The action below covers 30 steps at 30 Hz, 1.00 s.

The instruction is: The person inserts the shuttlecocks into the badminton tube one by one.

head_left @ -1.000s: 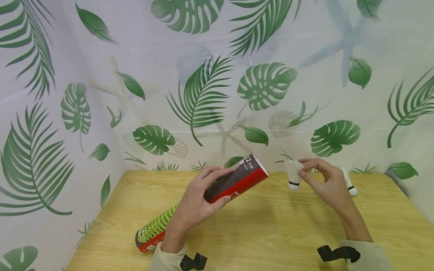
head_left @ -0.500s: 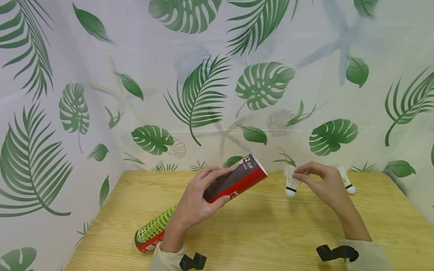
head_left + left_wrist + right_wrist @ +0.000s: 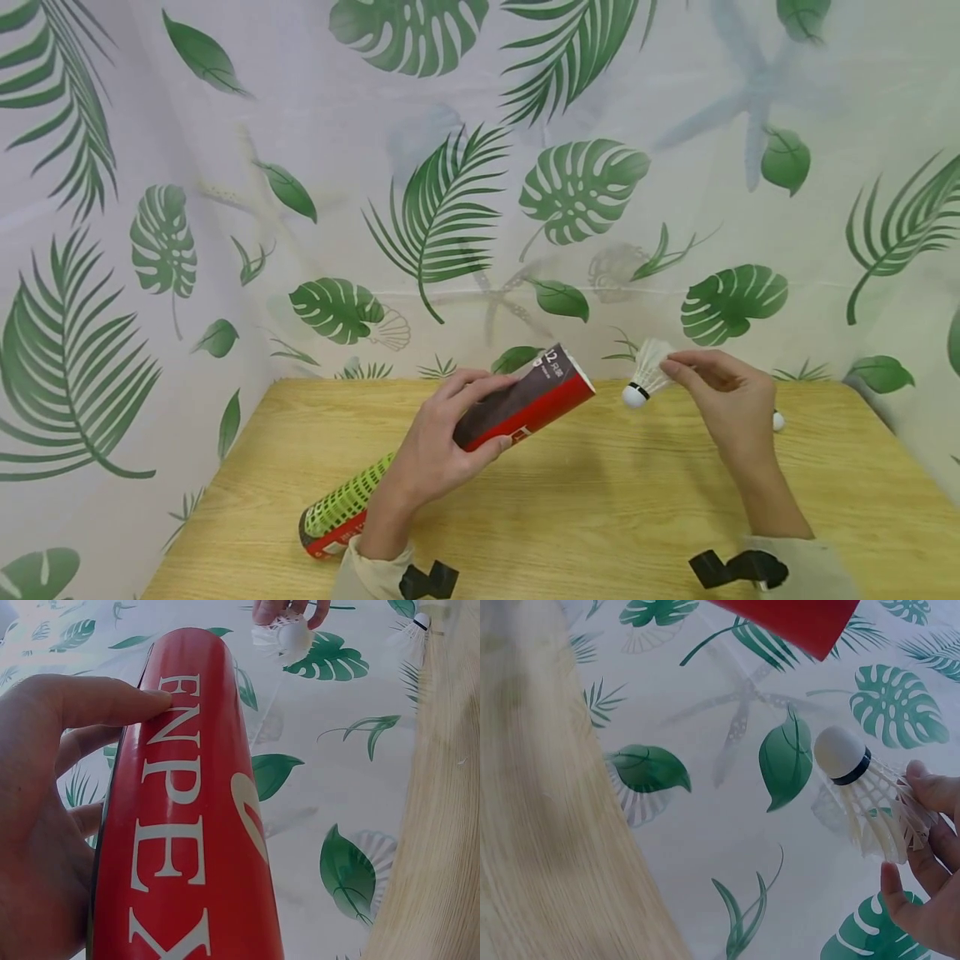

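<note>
My left hand (image 3: 442, 450) grips a long red, black and green shuttlecock tube (image 3: 517, 408) round its body, tilted with its upper end toward the right. In the left wrist view, thumb and fingers wrap the red side of the tube (image 3: 187, 795) with its white lettering. My right hand (image 3: 727, 400) pinches a white shuttlecock (image 3: 647, 375) by its feathers, apart from the tube's upper end. Its round tip (image 3: 840, 752) points left and toward the tube in the right wrist view. The inside of the tube is hidden from view.
A second shuttlecock lies on the wooden table (image 3: 600, 517) behind my right hand, only its tip (image 3: 778, 421) showing in the head view. A leaf-printed cloth (image 3: 465, 208) hangs behind and beside the table.
The shuttlecock in my right hand has risen and turned from hanging tip-down to tip toward the left. My right hand now covers more of the second shuttlecock. The left hand and tube barely moved.
</note>
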Motion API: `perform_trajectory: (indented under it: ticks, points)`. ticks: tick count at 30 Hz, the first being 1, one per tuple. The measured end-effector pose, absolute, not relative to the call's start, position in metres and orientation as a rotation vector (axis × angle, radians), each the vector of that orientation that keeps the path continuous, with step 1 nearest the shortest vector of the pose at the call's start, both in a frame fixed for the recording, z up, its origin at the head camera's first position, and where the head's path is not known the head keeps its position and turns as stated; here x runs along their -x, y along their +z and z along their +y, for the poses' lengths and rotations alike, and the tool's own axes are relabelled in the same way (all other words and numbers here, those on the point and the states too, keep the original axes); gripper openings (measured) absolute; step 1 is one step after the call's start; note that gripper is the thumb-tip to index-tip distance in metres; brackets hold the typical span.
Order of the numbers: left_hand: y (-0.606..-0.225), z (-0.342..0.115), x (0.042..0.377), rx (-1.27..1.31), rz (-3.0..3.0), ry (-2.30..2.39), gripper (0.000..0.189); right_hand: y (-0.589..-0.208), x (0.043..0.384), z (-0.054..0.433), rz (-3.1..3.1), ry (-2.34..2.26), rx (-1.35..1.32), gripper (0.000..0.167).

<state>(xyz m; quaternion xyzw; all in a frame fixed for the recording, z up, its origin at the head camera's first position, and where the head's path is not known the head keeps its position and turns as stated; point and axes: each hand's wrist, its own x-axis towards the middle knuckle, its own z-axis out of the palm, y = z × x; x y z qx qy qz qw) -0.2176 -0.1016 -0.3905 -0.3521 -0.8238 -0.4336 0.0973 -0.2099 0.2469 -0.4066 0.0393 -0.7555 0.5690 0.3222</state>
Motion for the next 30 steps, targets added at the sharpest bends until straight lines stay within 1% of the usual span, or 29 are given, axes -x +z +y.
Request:
perform_trajectory:
  ticks: [3,6,14,18,24,30]
  points:
    - [-0.391,-0.101,0.217,1.041,-2.448,-1.288,0.060,-0.403,0.208,0.242,-1.960,1.538,-0.045,0.017]
    - [-0.391,-0.101,0.216,1.038,-2.453,-1.290,0.060,-0.400,0.205,0.238,-1.976,1.553,-0.040,0.020]
    - [-0.391,-0.100,0.217,1.035,-2.453,-1.290,0.060,-0.395,0.200,0.233,-2.002,1.635,-0.166,0.024]
    - [-0.391,-0.099,0.217,1.034,-2.455,-1.288,0.060,-0.392,0.198,0.230,-1.973,1.659,-0.177,0.027]
    - [-0.392,-0.099,0.217,1.048,-2.449,-1.277,0.060,-0.389,0.194,0.227,-1.967,1.624,-0.166,0.026]
    - [-0.392,-0.098,0.217,1.052,-2.447,-1.274,0.060,-0.384,0.190,0.221,-1.901,1.692,-0.184,0.025]
